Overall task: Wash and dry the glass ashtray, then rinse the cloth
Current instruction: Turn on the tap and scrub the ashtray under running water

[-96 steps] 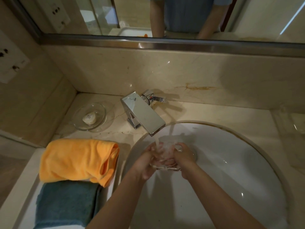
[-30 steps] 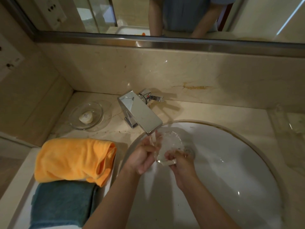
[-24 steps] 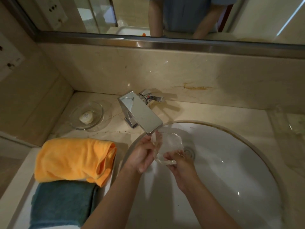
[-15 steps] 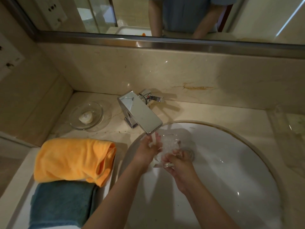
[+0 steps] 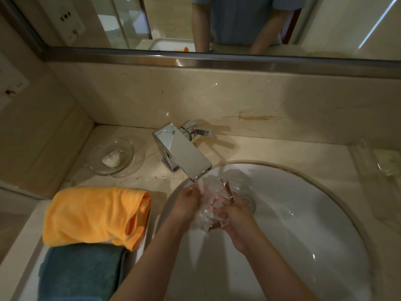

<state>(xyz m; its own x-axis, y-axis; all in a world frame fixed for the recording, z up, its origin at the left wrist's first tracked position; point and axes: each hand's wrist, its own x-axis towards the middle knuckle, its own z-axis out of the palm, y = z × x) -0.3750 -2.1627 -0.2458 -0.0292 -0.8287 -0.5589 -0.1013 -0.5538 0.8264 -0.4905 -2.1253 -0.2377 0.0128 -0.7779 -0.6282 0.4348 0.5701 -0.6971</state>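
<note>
The clear glass ashtray is tilted on edge under the water running from the chrome faucet, above the white sink. My right hand grips its right and lower rim. My left hand is at its left side, fingers against the glass in the stream. An orange cloth lies folded on the counter left of the sink, on top of a teal towel.
A glass dish with a small soap sits on the marble counter left of the faucet. The faucet lever points right. A mirror runs along the back wall. The drain lies just right of my hands.
The ashtray has been turned in my hands under the stream, from lying flat to standing tilted on edge. Both hands stay under the faucet.
</note>
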